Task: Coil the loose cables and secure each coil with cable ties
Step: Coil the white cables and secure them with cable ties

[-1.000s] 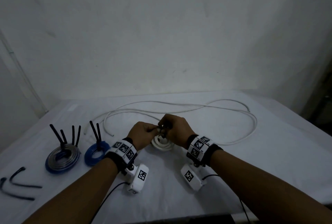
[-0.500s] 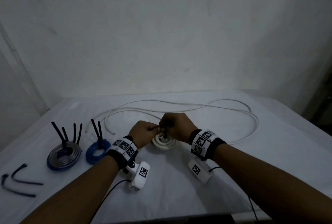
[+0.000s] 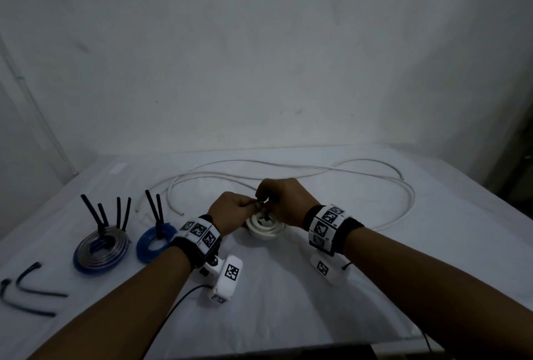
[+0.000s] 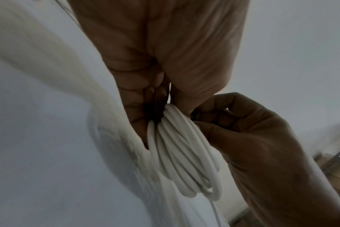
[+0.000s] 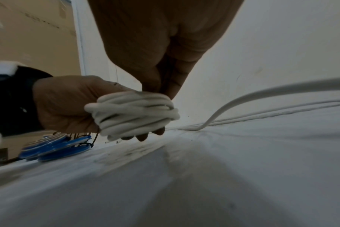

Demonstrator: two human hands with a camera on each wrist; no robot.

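Dim, flat, bluish light throughout, with soft shadows and no glare. The head view darkens and bends toward its corners; both wrist views are blurred close up.

Right hand: the right hand (image 3: 284, 201) has drawn slightly toward 12 o'clock, away from the near desk edge; its fingers (image 3: 264, 193) now sit higher over the white coil (image 3: 264, 228), pinching the black cable tie (image 3: 264, 213) from above.
Left hand: the left hand (image 3: 233, 211) has crept the same way, only a little, and meets the right hand over the coil as before.
White coil: more of its near rim now shows below the two hands; a second ago the right hand covered part of it.
Right wrist camera: the white unit (image 3: 326, 268) under the right wrist has shifted toward 3 o'clock with the arm.
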